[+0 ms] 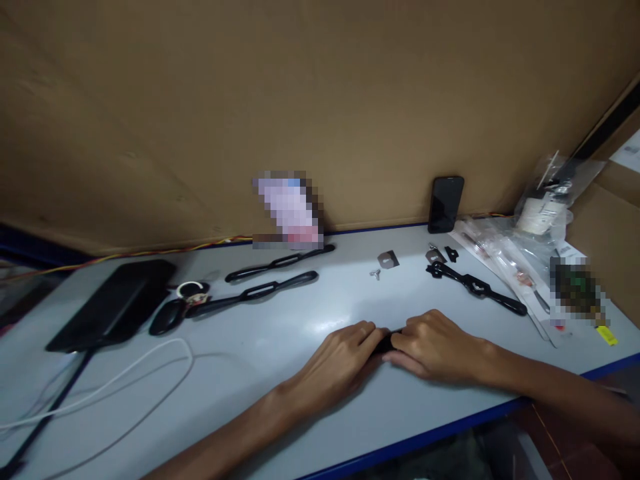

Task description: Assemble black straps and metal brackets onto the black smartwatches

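Near the table's front edge, my left hand [345, 350] and my right hand [435, 348] are closed around a black spokeshave body [384, 343], one from each side. Only a short dark stretch of it shows between my fingers. Beyond my hands lie a small flat metal blade [388, 259] with a hole and some small silver screws [375, 274]. Another black spokeshave body [500, 301] rests to the right, beside a small black plate [451, 253] and a second blade [436, 255]. Two more black spokeshave bodies, a farther one [270, 267] and a nearer one [257, 291], lie left of centre.
A dark phone [445, 205] leans on the cardboard wall [320, 100]. Clear-plastic packages [523, 277] and a bag [545, 207] occupy the right side. At left are a black box-shaped device [117, 303], a keyring [193, 291], a black case [167, 318] and a white cable [187, 357].
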A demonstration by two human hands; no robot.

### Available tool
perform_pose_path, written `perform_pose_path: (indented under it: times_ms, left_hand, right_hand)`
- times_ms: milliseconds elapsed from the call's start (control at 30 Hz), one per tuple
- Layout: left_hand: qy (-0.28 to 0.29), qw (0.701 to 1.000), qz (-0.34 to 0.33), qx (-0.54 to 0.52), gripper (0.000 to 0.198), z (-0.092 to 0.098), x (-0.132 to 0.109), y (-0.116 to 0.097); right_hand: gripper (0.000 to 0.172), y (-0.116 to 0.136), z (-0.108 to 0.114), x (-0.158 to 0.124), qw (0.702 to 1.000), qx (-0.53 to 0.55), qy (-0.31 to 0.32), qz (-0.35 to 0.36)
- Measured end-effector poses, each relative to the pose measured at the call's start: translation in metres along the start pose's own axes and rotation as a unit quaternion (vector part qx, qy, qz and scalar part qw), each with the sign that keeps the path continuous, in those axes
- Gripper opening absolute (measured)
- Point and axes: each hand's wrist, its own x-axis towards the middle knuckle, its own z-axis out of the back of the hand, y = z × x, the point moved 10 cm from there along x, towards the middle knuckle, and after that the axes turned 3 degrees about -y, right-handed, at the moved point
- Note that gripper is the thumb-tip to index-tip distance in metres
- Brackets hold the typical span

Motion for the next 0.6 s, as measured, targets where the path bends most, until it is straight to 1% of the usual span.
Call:
perform_pose_path:
  times_ms: [67, 133, 200, 233, 267, 333, 400, 533, 600]
  left_hand:
    - [-0.002, 1.000, 0.000, 0.004, 0.011, 0.000, 0.000, 0.000]
    - [-0.003, 1.000, 0.000, 0.013, 0.012, 0.000, 0.000, 0.001]
    - [-0.002, 1.000, 0.001, 0.022, 0.013, 0.000, 0.000, 0.001]
    - [0.000, 1.000, 0.001, 0.024, 0.013, -0.001, 0.000, 0.001]
    - [0.000, 1.000, 0.001, 0.026, 0.013, -0.001, 0.000, 0.001]
    - [-0.003, 1.000, -0.001, 0.028, 0.012, 0.000, 0.000, 0.000]
    - [-0.009, 1.000, -0.004, 0.027, 0.011, 0.002, 0.000, -0.001]
    - [-0.013, 1.000, 0.000, 0.011, 0.009, 0.003, 0.001, -0.001]
    - [-0.010, 1.000, 0.004, 0.001, 0.011, 0.002, 0.001, 0.000]
  right_hand:
    - [0.039, -0.010, 0.008, -0.001, 0.999, 0.040, -0.008, -0.021]
    - [0.037, -0.021, 0.019, -0.002, 0.996, 0.081, -0.023, -0.035]
    - [0.024, -0.026, 0.025, -0.003, 0.992, 0.123, -0.026, -0.030]
    - [0.015, -0.027, 0.026, -0.004, 0.989, 0.143, -0.020, -0.021]
    - [0.011, -0.026, 0.026, -0.004, 0.987, 0.161, -0.012, -0.010]
    - [0.013, -0.022, 0.023, -0.005, 0.984, 0.176, 0.005, 0.006]
    - [0.011, -0.017, 0.017, -0.005, 0.987, 0.161, 0.014, 0.009]
    - [0.014, -0.008, 0.003, -0.003, 0.995, 0.101, 0.009, -0.010]
    - [0.018, -0.006, -0.002, -0.001, 0.996, 0.089, 0.005, -0.024]
